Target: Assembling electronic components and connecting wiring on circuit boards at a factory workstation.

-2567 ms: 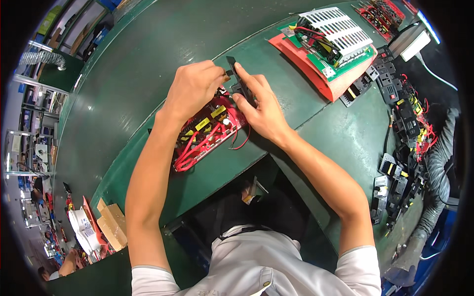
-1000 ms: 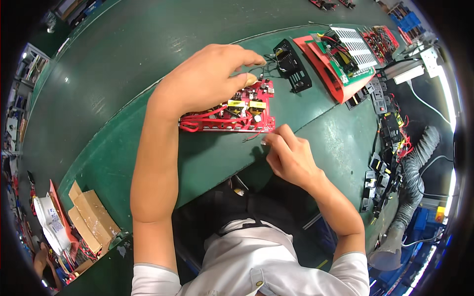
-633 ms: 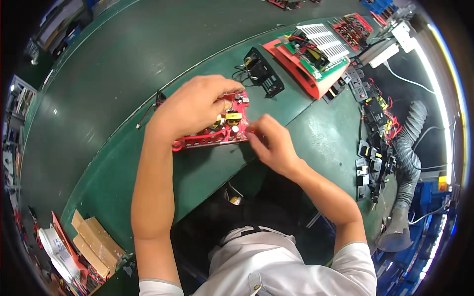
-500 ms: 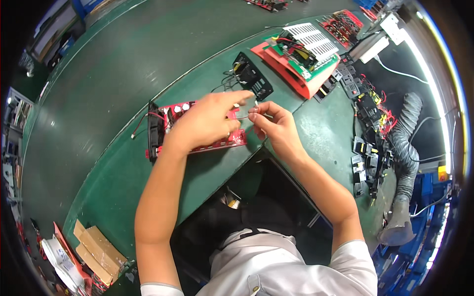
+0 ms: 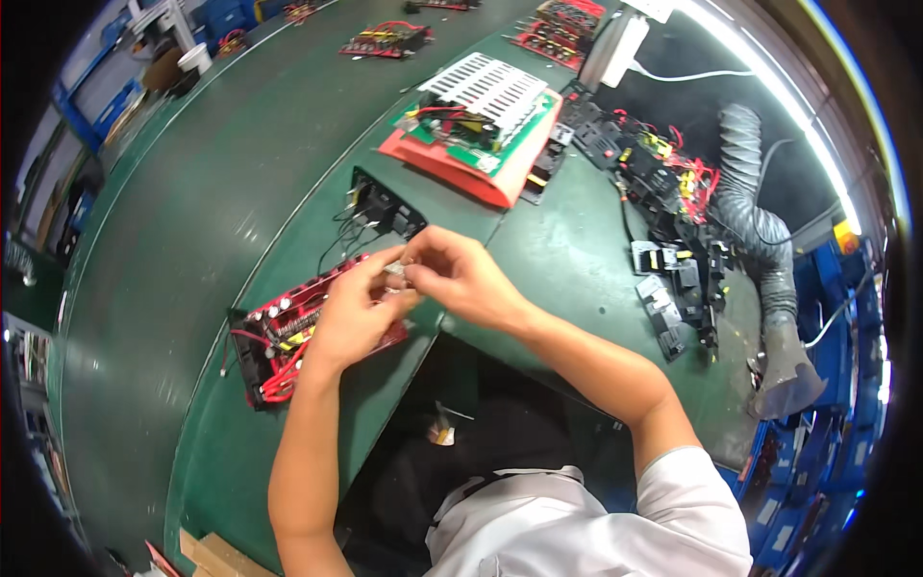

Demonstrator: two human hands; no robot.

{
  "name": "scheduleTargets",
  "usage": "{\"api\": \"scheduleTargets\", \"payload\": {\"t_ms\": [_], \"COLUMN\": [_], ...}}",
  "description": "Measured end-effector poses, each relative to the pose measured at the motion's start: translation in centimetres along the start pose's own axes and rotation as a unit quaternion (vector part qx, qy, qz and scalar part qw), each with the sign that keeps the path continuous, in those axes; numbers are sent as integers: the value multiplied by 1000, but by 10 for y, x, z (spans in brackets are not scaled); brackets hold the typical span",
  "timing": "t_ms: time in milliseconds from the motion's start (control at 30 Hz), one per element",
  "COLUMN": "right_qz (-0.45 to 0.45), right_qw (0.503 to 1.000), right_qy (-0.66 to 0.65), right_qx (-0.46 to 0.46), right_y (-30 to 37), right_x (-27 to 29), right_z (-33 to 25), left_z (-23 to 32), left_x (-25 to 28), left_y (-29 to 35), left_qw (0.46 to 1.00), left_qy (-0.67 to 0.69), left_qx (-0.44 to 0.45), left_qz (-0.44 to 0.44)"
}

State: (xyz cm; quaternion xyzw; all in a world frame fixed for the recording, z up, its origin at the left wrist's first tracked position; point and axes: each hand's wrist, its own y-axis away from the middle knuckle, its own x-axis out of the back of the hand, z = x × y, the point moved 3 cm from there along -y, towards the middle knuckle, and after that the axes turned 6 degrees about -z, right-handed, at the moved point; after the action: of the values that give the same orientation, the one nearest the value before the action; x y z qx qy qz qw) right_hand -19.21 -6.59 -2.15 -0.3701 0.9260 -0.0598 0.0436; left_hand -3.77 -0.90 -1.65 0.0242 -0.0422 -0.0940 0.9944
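Note:
My left hand (image 5: 354, 315) reaches over the near right end of a red circuit board (image 5: 312, 306), fingers curved in. The fingertips of my right hand (image 5: 463, 277) meet it, thumb and forefinger closed. A small pale piece (image 5: 395, 270) shows between the fingertips; blur and fingers hide what kind it is. The board carries several white-topped round parts, a coil and thick red wires (image 5: 281, 383), with a black end panel (image 5: 252, 370) at its left. Just beyond my hands, a black panel (image 5: 386, 208) with thin black wires leans on the green bench.
Farther off, a green circuit board with a white slotted cover (image 5: 488, 88) rests on a red-orange support (image 5: 452, 180). Black modules with wires (image 5: 663, 183) line the right side, beside a grey flexible duct (image 5: 760, 226). A cardboard piece (image 5: 226, 556) sits at lower left.
The view has swung to the right, so the bench things sit further left. My left fingers, spread over the board before, have drawn in to meet my right fingertips.

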Motion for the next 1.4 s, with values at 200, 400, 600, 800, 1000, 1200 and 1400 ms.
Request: {"api": "scheduleTargets", "payload": {"t_ms": [200, 400, 600, 800, 1000, 1200, 1400], "right_qz": [1, -27, -52, -74, -66, 64, 77], "right_qw": [988, 978, 963, 970, 985, 944, 950], "right_qy": [145, -111, -161, -108, 4, 304, 303], "right_qx": [53, -175, -208, -207, -158, 115, -5], "right_y": [9, 9, 5, 0, -8, -16, -44], "right_x": [2, 14, 24, 17, 8, 5, 37], "right_z": [-13, 4, 2, -4, -3, -12, 40], "left_z": [12, 23, 31, 26, 27, 23, 7], "left_x": [6, 5, 1, 6, 6, 20, 25], "left_y": [5, 8, 8, 9, 12, 14, 4], "left_qw": [983, 975, 969, 952, 939, 939, 961], "left_qy": [-152, -193, -223, -263, -284, -293, -236], "left_qx": [-56, -65, -85, -126, -151, -110, -31], "left_qz": [81, 87, 60, 96, 119, 143, 142]}}
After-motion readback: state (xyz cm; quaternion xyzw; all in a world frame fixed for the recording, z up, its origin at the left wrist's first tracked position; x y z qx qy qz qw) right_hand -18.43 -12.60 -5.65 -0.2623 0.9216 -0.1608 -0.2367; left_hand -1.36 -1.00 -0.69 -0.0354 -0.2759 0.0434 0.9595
